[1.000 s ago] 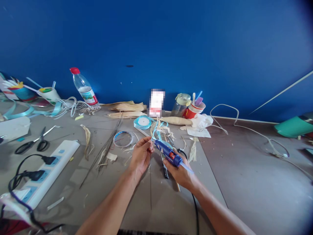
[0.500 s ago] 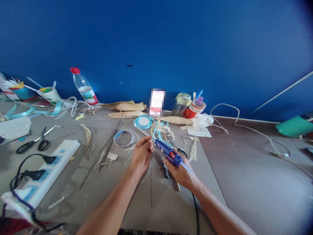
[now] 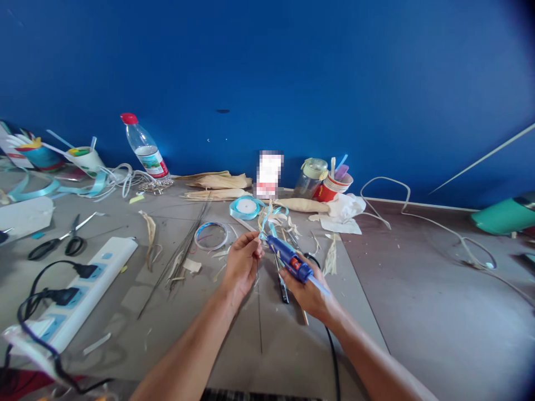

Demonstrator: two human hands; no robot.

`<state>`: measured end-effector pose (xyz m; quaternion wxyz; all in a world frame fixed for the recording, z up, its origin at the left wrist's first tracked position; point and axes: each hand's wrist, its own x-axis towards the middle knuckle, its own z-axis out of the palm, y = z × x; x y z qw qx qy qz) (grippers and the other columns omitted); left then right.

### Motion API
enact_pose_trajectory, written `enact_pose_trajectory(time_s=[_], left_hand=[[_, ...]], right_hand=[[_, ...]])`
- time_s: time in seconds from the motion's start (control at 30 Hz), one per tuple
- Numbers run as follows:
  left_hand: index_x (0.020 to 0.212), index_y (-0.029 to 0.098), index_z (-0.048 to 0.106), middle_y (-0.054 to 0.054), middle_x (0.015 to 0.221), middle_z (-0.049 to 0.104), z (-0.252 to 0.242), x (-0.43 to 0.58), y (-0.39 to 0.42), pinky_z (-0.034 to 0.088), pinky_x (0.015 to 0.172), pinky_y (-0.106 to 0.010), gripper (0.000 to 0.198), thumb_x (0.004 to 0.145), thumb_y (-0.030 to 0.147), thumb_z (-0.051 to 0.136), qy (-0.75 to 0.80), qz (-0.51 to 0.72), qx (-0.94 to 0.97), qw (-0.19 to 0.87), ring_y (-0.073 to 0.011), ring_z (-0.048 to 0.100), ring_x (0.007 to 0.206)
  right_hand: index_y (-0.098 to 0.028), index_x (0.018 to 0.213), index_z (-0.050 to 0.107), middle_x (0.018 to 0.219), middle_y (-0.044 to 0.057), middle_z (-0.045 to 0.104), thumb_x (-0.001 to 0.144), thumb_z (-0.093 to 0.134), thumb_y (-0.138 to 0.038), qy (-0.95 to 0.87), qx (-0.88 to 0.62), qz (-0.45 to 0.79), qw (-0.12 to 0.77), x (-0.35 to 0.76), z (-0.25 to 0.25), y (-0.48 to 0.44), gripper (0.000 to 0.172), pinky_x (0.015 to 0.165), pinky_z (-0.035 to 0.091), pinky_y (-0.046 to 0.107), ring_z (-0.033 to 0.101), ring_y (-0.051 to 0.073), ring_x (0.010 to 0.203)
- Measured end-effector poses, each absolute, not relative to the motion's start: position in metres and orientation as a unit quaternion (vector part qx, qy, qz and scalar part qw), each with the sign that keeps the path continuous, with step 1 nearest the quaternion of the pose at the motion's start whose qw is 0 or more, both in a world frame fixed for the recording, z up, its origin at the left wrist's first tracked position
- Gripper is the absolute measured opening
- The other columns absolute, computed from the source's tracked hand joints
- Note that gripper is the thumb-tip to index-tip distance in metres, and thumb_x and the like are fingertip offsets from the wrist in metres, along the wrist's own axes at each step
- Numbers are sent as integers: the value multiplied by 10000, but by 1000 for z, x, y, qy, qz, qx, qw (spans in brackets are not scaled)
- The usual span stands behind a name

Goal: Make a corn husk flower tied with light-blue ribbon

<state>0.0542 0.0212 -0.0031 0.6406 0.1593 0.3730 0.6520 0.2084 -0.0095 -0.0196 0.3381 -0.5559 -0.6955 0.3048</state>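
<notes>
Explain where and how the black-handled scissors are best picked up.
Probably by the black handles, coming down from above with the left hand, once free. The scissors lie open, handles nearer the person, blades pointing away. The power strip and its black plugs sit just on the near side, so a low sweep might snag.

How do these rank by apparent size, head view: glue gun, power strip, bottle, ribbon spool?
1. Power strip
2. Bottle and glue gun: too close to rank; right hand partly hides the latter
3. Ribbon spool

Open tabletop (image 3: pixel 434 312) right, obstacle left – power strip (image 3: pixel 90 295)
</notes>
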Motion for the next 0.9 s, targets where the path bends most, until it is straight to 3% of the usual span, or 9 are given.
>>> enact_pose_trajectory(time_s=[0.47,0.9], left_hand=[[708,115,611,40,508,465,-3,55,20,295,485,-194,139,590,111,685,369,651,169,642,-43,395,466],[710,114,613,38,512,467,-4,56,21,306,489,-185,133,597,113,684,377,650,171,638,-38,389,466]], right_hand=[[-180,898,562,668,-3,547,796,541,-411,-702,-539,337,320,211,-21,-9,253,537,409,239,457,123,563],[-184,835,570,671,5,573,777,555,-423,-690,-560,309,339,211,-21,-9,247,558,424,252,499,136,577]])
